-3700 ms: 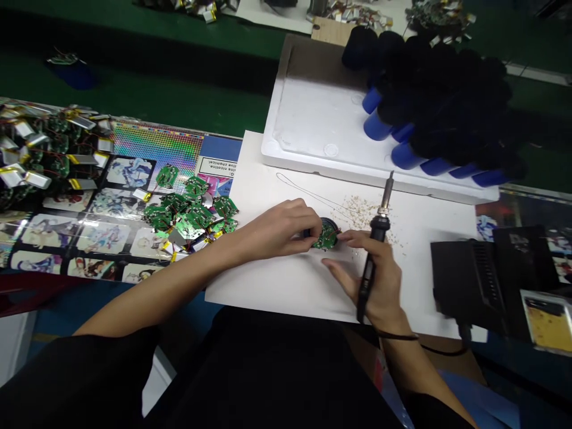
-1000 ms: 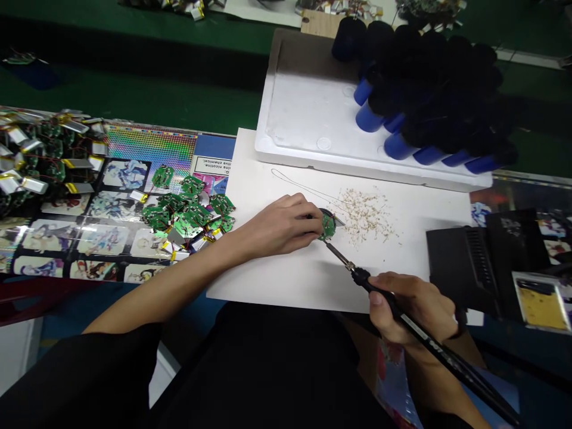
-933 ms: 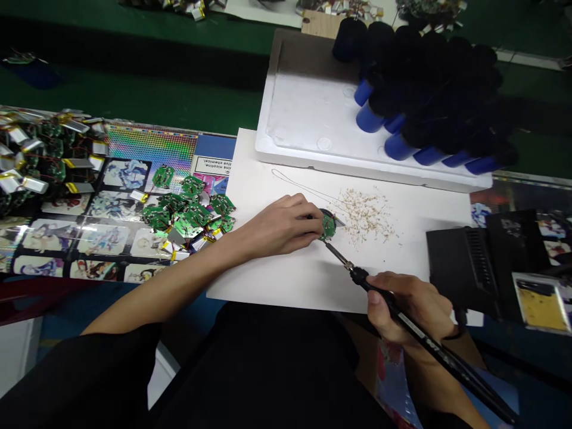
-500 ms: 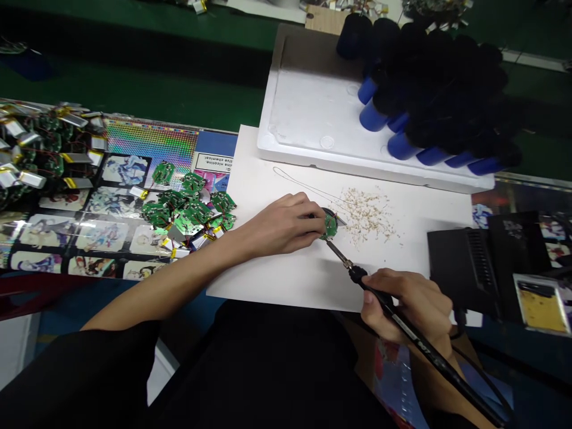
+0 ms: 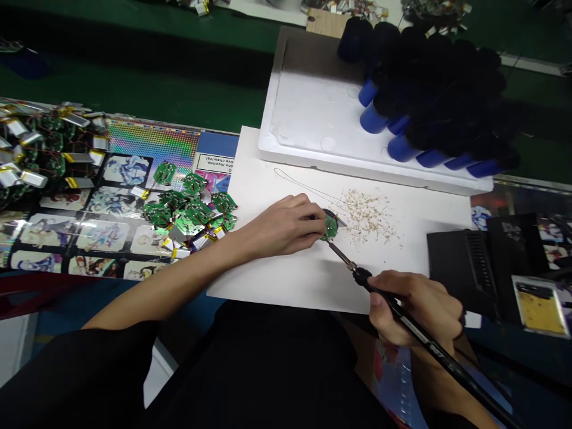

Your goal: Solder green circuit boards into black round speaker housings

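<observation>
My left hand (image 5: 298,225) is closed on the edge of a small round green circuit board (image 5: 331,226) over the white sheet (image 5: 268,274). The fingers cover part of that board. In my right hand (image 5: 415,307) is a black soldering iron (image 5: 397,310), gripped like a pen. Its metal tip is at the lower edge of the board; whether it touches cannot be made out. Just right of the board lie scattered tan bits (image 5: 369,214), and a thin looped wire (image 5: 308,189) runs behind it.
Green boards with batteries (image 5: 190,208) are piled to the left, and a larger heap (image 5: 49,146) lies farther left. A white foam tray (image 5: 308,107) with dark blue cylinders (image 5: 375,118) stands behind. At right are a black device (image 5: 462,268) and a yellow sponge tray (image 5: 540,307).
My right hand and the soldering iron have shifted slightly right and down. My left hand stays in place with the circuit board.
</observation>
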`<state>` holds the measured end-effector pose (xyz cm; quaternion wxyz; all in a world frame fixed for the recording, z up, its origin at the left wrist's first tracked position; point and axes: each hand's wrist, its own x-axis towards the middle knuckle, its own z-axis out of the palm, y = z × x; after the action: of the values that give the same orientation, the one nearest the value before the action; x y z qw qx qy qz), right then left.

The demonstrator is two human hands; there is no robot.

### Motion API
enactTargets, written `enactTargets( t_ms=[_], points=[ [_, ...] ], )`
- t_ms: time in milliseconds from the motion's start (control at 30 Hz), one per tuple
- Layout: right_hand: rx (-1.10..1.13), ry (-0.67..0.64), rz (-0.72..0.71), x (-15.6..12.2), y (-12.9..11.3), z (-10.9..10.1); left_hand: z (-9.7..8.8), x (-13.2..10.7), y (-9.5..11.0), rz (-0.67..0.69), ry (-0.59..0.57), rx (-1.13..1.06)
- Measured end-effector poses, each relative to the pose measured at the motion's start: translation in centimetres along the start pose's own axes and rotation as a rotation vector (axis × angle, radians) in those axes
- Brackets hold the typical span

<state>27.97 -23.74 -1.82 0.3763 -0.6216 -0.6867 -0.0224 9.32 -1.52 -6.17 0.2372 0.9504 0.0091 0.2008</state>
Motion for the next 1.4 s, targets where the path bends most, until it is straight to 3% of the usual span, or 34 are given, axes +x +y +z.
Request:
enactTargets(
  t_ms=[200, 500, 933, 1167, 1267, 1400],
  points=[
    [0.073, 0.198, 0.100, -1.8, 0.4, -0.6, 0.0, 0.1, 0.0, 0.002, 0.005, -0.025],
    [0.341, 0.562, 0.558, -2.5, 2.8, 2.0, -0.4, 0.3, 0.3, -0.022, -0.009, -0.030],
    [0.486, 0.596, 0.769, -4.3, 5.0, 4.9, -0.4, -0.2, 0.1, -0.059, 0.054, -0.095],
    [0.515, 0.611, 0.769, -4.4, 5.1, 5.0, 0.0, -0.4, 0.0, -0.176, -0.044, -0.274],
    [0.502, 0.581, 0.793, -4.3, 5.0, 4.9, -1.7, -0.3, 0.5, -0.226, -0.054, -0.327],
    [0.494, 0.474, 0.741, -4.2, 4.6, 4.8, -6.9, -0.6, 0.6, -0.283, 0.041, -0.299]
  ],
)
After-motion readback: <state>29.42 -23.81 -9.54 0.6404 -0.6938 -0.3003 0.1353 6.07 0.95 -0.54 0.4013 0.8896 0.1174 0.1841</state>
